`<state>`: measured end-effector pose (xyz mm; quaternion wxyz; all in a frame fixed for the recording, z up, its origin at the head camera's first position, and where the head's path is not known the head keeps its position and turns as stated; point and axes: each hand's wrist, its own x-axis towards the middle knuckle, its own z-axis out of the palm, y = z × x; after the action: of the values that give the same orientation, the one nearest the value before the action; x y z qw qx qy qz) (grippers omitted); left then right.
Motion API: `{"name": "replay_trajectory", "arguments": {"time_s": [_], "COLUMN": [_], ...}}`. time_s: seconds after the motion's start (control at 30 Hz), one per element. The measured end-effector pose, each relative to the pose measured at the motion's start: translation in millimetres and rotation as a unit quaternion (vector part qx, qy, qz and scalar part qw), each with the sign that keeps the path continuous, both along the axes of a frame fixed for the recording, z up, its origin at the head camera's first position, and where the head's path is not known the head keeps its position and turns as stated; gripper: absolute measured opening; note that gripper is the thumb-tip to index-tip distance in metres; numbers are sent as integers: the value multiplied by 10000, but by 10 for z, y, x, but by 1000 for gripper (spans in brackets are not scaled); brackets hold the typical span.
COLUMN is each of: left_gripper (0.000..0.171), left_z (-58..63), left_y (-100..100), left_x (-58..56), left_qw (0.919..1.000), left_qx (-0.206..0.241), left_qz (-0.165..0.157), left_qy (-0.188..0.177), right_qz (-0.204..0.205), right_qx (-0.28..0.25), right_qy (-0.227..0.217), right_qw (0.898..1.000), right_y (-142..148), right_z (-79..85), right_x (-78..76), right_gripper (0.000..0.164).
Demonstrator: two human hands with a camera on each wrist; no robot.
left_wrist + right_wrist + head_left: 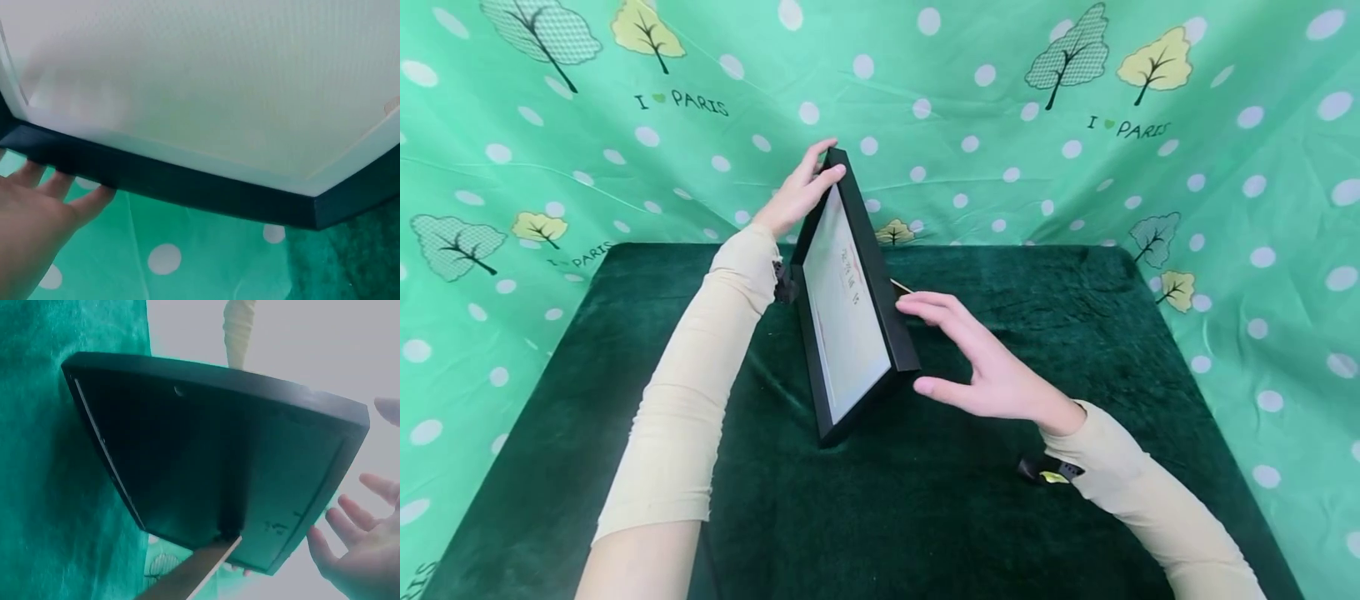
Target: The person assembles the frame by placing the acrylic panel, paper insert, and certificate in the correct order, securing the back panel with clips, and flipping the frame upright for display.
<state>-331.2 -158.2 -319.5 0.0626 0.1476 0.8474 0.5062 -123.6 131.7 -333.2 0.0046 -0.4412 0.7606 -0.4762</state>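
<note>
A black picture frame (pixel 874 258) stands tilted on the dark green cloth, its pale sheet with dark lettering facing left. At its upper far corner my left hand (pixel 801 193) grips the rim, thumb on the front side. In the left wrist view, fingers (pixel 59 184) of that hand lie along the rim's outer side. My right hand (pixel 992 367) is beside the near right corner, fingers spread and fingertips right at the edge. From the dark back panel (pixel 181 444) a brown stand leg (pixel 194 569) juts out, seen in the right wrist view.
A dark green velvety cloth (pixel 1037 517) covers the table. Behind and on both sides hangs a light green curtain (pixel 970 183) with white dots and printed trees. Small dark cameras are strapped at both wrists over pale sleeves (pixel 692 392).
</note>
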Motion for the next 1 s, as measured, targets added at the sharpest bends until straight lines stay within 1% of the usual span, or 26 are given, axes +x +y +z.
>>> {"name": "replay_trajectory", "arguments": {"time_s": [0.17, 0.23, 0.37, 0.5, 0.6, 0.73, 0.9, 1.0], "left_gripper": [63, 63, 62, 62, 62, 63, 66, 66], "left_z": [0, 16, 63, 95, 110, 141, 173, 197], "left_y": [-56, -66, -84, -104, -141, -179, -224, -258], "left_x": [-45, -47, -19, 27, 90, 207, 379, 489], "left_qw": [9986, 9977, 9974, 9980, 9989, 9993, 9979, 9971], "left_qx": [417, 539, 537, 399, 175, -149, -258, -269], "left_qz": [-251, -284, -261, -210, -150, 43, 385, 480], "left_qy": [-206, -305, -394, -443, -398, -329, -462, -517], "right_qz": [-304, -304, -266, -216, -115, 153, 586, 707], "right_qx": [85, 79, 202, 371, 461, 506, 510, 520], "right_qy": [-27, -54, 16, 85, 28, -39, -341, -455], "right_qw": [9995, 9995, 9994, 9990, 9989, 9986, 9964, 9951], "right_y": [-102, -110, -76, 19, 112, 258, 468, 600], "right_z": [-24, -28, -21, -14, -18, -8, -1, 3], "right_x": [-10, -14, -17, -36, -60, -124, -245, -312], "right_gripper": [66, 65, 65, 67, 68, 68, 67, 64]}}
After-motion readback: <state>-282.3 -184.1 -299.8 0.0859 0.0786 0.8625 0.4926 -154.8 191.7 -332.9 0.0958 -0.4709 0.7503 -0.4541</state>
